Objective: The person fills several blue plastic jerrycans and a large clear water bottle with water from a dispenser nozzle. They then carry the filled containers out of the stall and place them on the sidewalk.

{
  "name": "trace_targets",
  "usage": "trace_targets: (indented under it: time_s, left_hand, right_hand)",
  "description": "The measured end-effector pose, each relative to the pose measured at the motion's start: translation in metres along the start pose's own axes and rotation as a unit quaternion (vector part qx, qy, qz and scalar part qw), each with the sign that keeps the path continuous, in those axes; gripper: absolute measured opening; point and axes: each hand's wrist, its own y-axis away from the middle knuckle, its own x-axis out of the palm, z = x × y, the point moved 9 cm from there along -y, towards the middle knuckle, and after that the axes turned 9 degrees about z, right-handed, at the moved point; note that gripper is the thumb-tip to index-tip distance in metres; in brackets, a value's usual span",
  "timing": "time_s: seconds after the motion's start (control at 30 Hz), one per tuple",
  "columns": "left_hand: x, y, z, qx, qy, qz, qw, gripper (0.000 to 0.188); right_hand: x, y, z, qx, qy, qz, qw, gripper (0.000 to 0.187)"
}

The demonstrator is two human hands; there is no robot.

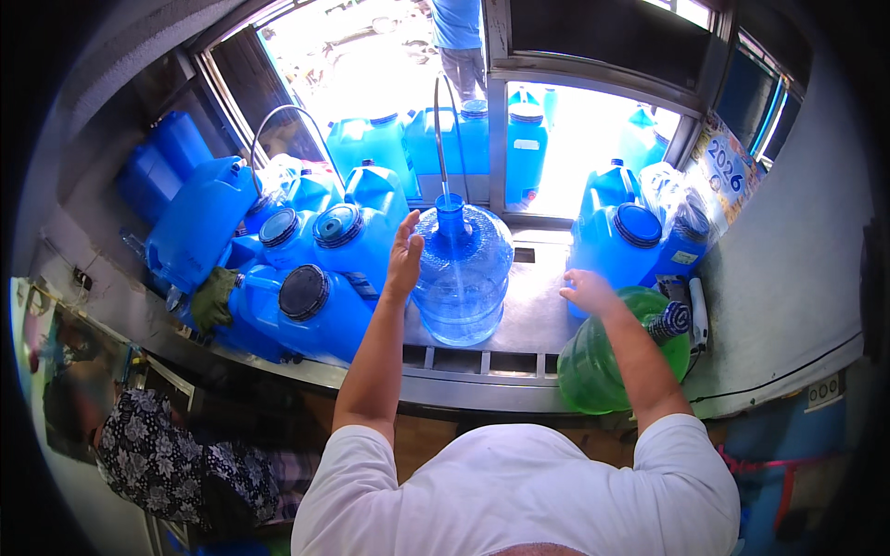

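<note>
A clear blue round water bottle [464, 287] stands upright on the metal counter, its neck under a curved metal spout [438, 130]. Water seems to run inside the bottle. My left hand [405, 258] is raised at the bottle's left shoulder with its fingers stretched; whether it touches the bottle I cannot tell. My right hand [591, 292] hovers to the right, its fingers loosely bent and apart, with nothing visible in them. Below my right forearm a green round bottle [593, 366] leans on its side, its dark patterned cap [671, 320] pointing right. Just beyond that hand is a blue jug [616, 246].
Several blue jugs [338, 241] with dark lids crowd the counter's left side. A second curved spout [287, 109] rises there, near a dark green cloth [215, 298]. More blue containers [527, 148] stand by the window opening. One person [459, 42] is outside; another [153, 454] is at lower left.
</note>
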Motion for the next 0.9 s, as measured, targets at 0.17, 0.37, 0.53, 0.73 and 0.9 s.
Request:
trace_targets:
  time_s: [0.17, 0.37, 0.53, 0.73, 0.9]
  left_hand:
    - [0.0, 0.003, -0.163, 0.185, 0.167, 0.167, 0.954, 0.096]
    - [0.0, 0.077, -0.384, 0.449, 0.118, 0.331, 0.822, 0.101]
    - [0.017, 0.1, -0.432, 0.526, 0.137, 0.377, 0.75, 0.102]
    - [0.016, 0.099, -0.43, 0.542, 0.158, 0.389, 0.728, 0.105]
    - [0.014, 0.098, -0.43, 0.553, 0.169, 0.389, 0.717, 0.107]
  right_hand:
    - [0.007, -0.004, -0.005, 0.051, 0.049, 0.03, 0.997, 0.048]
    - [0.007, -0.003, -0.008, 0.097, 0.065, 0.057, 0.992, 0.048]
    - [0.01, -0.006, -0.008, 0.103, 0.07, 0.059, 0.991, 0.048]
    - [0.009, -0.003, -0.008, 0.123, 0.061, 0.067, 0.988, 0.048]
    - [0.006, -0.001, -0.004, 0.132, 0.057, 0.066, 0.987, 0.048]
